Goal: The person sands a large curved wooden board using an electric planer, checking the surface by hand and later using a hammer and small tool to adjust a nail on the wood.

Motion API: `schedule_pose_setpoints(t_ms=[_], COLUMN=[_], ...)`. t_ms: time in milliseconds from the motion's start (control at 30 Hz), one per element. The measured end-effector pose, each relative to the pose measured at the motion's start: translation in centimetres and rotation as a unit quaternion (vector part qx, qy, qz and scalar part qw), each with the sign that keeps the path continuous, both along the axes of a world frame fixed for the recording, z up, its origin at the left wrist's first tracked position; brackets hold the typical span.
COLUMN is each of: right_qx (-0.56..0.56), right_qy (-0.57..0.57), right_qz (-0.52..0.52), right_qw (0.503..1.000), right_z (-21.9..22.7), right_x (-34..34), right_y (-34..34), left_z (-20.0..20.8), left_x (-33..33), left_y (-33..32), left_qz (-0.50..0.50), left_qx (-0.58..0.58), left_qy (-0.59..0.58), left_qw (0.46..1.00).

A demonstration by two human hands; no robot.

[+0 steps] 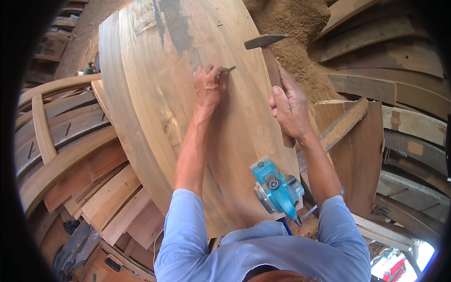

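Note:
A wide panel of joined wooden boards (244,127) lies in front of me. My left hand (209,85) rests on it, fingers pinched round a short dark metal piece (231,69), perhaps a punch or thick nail, its end pointing right. My right hand (290,107) is wrapped round the wooden handle of a hammer (272,66), held over the panel's right edge. The hammer's dark head is at the far end, above and right of the left hand. Near my body, a blue electric planer (276,185) sits on the panel's near right part.
Sawdust (298,28) is heaped beyond the panel's right side. A narrow sawdust-covered board (345,122) slants by my right forearm. Planks (117,192) are stacked on the left, and more boards (376,89) lie on the right. Small dark marks (219,24) show on the panel's far part.

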State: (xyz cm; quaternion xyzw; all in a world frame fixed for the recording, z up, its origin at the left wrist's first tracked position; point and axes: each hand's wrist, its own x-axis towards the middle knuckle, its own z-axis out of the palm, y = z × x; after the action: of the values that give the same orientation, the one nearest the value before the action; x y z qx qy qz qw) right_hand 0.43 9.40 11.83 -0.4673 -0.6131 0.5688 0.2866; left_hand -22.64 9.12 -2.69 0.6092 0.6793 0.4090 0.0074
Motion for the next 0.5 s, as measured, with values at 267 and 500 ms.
schedule_pose_setpoints(t_ms=[267, 500], right_qx=[-0.068, 0.043], right_qy=[0.035, -0.122], right_qz=[-0.021, 0.026], right_qw=[0.997, 0.991], right_z=[-1.3, -3.5], right_x=[3.4, 6.0], right_y=[-2.1, -2.4], left_z=[-0.3, -0.6], left_x=[0.5, 0.8], left_y=[0.9, 1.0], left_qz=[0.076, 0.088], left_qx=[-0.008, 0.007], left_qy=[-0.137, -0.044], left_qw=[0.988, 0.995])
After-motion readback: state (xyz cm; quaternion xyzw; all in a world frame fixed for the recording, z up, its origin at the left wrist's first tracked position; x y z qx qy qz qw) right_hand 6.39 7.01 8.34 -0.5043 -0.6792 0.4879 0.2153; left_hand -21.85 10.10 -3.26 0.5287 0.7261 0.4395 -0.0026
